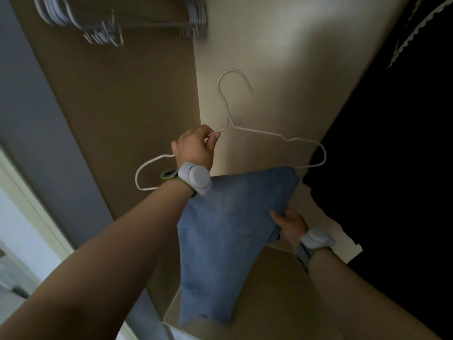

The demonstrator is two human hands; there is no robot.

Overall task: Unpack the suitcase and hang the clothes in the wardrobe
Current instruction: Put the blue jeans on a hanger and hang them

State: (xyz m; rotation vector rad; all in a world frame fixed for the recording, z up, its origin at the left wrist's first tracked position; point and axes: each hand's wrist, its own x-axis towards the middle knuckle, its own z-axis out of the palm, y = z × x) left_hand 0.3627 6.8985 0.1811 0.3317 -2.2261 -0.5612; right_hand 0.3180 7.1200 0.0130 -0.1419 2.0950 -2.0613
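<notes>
Pinching the thin white wire hanger (230, 121) at its left shoulder, the left hand (193, 148) held it hook-up before the beige wardrobe wall (269, 57). The right hand (290, 222) had its grip closed on the folded blue denim garment (228, 229), whose far corner overlapped the hanger's bottom bar. More white hangers (61, 13) hung far left.

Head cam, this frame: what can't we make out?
Head view only.
Hanger bottom bar: partly behind the left hand and the jeans; unclear whether the jeans are over it.
Right hand: fingers hidden under the jeans.
Spare hangers: blurred and cut by the top edge; count unknown.
Dark garment: too dark to tell its kind, cut by the right edge.
Suitcase: out of frame.
</notes>
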